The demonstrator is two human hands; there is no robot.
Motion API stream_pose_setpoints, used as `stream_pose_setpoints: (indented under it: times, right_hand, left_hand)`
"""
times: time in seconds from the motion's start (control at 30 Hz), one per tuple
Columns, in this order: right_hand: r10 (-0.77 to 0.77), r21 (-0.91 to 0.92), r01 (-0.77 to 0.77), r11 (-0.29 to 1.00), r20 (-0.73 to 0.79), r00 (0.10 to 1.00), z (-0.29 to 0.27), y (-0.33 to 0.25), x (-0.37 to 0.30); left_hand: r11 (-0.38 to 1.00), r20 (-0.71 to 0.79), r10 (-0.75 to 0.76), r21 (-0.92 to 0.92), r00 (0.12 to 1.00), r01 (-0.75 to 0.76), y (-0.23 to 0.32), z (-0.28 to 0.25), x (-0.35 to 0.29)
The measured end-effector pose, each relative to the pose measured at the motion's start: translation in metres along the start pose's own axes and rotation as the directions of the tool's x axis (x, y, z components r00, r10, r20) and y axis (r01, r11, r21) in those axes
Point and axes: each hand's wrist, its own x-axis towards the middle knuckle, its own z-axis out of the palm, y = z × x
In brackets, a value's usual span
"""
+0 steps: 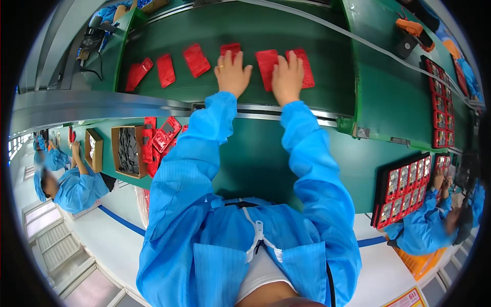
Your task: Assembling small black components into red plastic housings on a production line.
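Observation:
Both my arms reach forward over a green conveyor belt [204, 25] with several flat red plastic plates on it. My left hand [232, 75] lies palm down with its fingers stretched onto a red plate [229, 47], partly covering it. My right hand [287, 79] has its fingers spread at the inner edges of two plates, one red plate [265, 62] on its left and another red plate [308, 74] on its right. Further left on the belt are a tilted red plate [196, 60], a narrower red plate [165, 70] and overlapping red pieces [137, 75].
A metal rail [261, 113] separates the belt from my green bench. Left on the bench are a pile of red housings [163, 135] and a cardboard box [117, 153] of dark pieces. Trays [404, 189] of red-framed parts stand right. Co-workers sit on both sides.

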Motion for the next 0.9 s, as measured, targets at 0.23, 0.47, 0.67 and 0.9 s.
stream_pose_setpoints:
  times: [0.23,0.47,0.67,0.9]
  right_hand:
    - [-0.018,-0.318,0.066,0.946,0.152,0.988,-0.026,0.077,-0.004]
    - [-0.486,-0.037,0.512,0.858,0.261,0.834,-0.04,0.02,-0.024]
    - [-0.384,-0.09,0.413,0.906,0.235,0.893,-0.016,-0.03,-0.023]
    - [-0.588,0.083,0.641,0.763,0.502,0.634,0.042,-0.125,-0.014]
  left_hand:
    - [0.994,0.237,0.098,0.032,0.966,-0.109,0.056,0.014,-0.004]
    - [0.981,0.127,0.134,-0.158,0.983,-0.114,0.061,-0.021,-0.003]
    - [0.794,0.047,0.087,-0.607,0.995,-0.041,-0.001,-0.134,-0.123]
    - [0.765,0.177,-0.43,-0.449,0.885,0.462,-0.063,-0.205,-0.341]
